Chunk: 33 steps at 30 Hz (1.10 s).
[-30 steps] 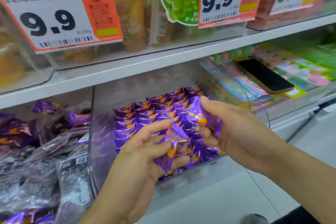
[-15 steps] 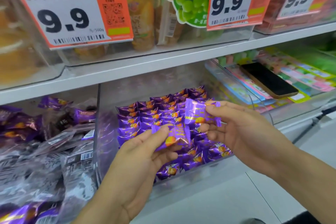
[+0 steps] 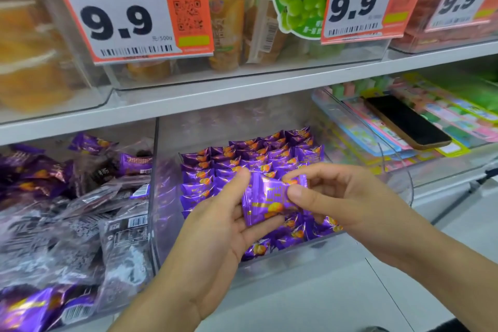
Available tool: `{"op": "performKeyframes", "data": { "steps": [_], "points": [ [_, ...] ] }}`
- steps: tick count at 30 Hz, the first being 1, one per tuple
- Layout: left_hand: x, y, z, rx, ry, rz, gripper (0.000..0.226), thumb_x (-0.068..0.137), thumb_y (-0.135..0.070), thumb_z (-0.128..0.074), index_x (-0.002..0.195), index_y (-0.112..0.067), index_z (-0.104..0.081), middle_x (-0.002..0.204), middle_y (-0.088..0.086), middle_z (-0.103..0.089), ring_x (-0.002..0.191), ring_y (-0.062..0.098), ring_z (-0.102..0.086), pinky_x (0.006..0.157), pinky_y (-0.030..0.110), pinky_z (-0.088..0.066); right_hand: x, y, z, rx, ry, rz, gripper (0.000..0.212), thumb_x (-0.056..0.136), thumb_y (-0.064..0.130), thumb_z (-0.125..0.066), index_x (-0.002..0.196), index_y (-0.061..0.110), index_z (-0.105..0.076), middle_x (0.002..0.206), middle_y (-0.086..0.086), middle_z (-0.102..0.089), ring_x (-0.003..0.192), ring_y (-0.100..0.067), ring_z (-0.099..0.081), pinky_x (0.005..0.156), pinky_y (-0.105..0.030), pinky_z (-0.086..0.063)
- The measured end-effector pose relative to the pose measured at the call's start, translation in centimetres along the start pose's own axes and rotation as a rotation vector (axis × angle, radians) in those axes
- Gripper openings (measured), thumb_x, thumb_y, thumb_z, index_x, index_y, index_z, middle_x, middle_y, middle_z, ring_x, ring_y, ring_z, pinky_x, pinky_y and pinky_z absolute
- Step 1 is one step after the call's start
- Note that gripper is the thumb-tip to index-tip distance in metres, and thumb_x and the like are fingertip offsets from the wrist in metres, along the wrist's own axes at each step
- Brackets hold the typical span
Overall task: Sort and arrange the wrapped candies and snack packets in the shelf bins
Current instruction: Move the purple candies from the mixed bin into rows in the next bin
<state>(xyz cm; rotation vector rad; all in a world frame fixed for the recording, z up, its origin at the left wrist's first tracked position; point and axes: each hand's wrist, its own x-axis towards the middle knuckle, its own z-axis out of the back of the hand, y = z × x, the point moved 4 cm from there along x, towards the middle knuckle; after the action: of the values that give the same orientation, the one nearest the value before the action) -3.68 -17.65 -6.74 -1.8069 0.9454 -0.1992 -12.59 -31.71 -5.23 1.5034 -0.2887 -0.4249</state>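
A person's left hand (image 3: 215, 226) and right hand (image 3: 347, 197) meet over a clear bin (image 3: 161, 197) on the lower shelf, each grip pinching the same purple candy (image 3: 265, 198), the left thumb on its upper left corner with fingers beneath, the right thumb and forefinger on its right end. Under the hands, more candies (image 3: 242, 159) of the same purple wrap stand in neat rows toward the back of the bin (those at the front lie loose). A phone (image 3: 407, 122) rests face up on bright packets (image 3: 458, 116) in the next bin right, and dark packets (image 3: 80, 224) fill the bin left, below orange price tags (image 3: 129, 8) reading 9.9.
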Motion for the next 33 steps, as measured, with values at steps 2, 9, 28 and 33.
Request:
{"op": "performKeyframes", "data": {
  "steps": [2, 9, 28, 33],
  "points": [
    [-0.2, 0.1, -0.4, 0.084, 0.055, -0.030, 0.029, 0.087, -0.026, -0.058, 0.088, -0.006, -0.080, 0.101, 0.016, -0.075, 0.097, 0.026, -0.073, 0.086, 0.035, -0.059, 0.0, -0.3, -0.1, -0.063, 0.009, 0.008, 0.033, 0.069, 0.029, -0.077, 0.100, 0.016, -0.074, 0.087, 0.000, -0.072, 0.070, -0.008, -0.064, 0.061, -0.014, -0.048],
    [-0.2, 0.8, -0.1, 0.318, 0.091, -0.123, 0.026, 0.096, -0.021, -0.053, 0.102, -0.009, -0.075, 0.098, 0.010, -0.077, 0.096, 0.024, -0.073, 0.089, 0.039, -0.058, 0.2, -1.2, 0.4, -0.118, 0.104, -0.011, 0.047, 0.064, 0.031, -0.083, 0.108, 0.022, -0.071, 0.092, -0.002, -0.071, 0.077, -0.016, -0.067, 0.072, -0.026, -0.057],
    [0.0, 0.7, 0.8, 0.972, 0.080, -0.405, 0.046, 0.070, -0.046, -0.083, 0.112, -0.040, -0.066, 0.099, -0.019, -0.066, 0.085, 0.002, -0.065, 0.070, 0.017, -0.053, 3.3, 0.6, 4.6, -0.620, -0.036, 0.314, 0.037, 0.077, 0.019, -0.084, 0.106, 0.025, -0.063, 0.102, 0.003, -0.069, 0.088, -0.022, -0.069, 0.076, -0.042, -0.057],
    [-0.2, 1.3, 0.8, 1.265, 0.281, -0.486, 0.023, 0.075, -0.042, -0.081, 0.093, -0.032, -0.071, 0.083, -0.017, -0.065, 0.077, 0.006, -0.060, 0.063, 0.016, -0.046, 7.5, 0.6, 6.9, -1.306, -0.077, 0.335, 0.043, 0.078, 0.016, -0.080, 0.116, 0.014, -0.062, 0.113, -0.004, -0.054, 0.103, -0.026, -0.056, 0.085, -0.028, -0.039]
  ]
}}
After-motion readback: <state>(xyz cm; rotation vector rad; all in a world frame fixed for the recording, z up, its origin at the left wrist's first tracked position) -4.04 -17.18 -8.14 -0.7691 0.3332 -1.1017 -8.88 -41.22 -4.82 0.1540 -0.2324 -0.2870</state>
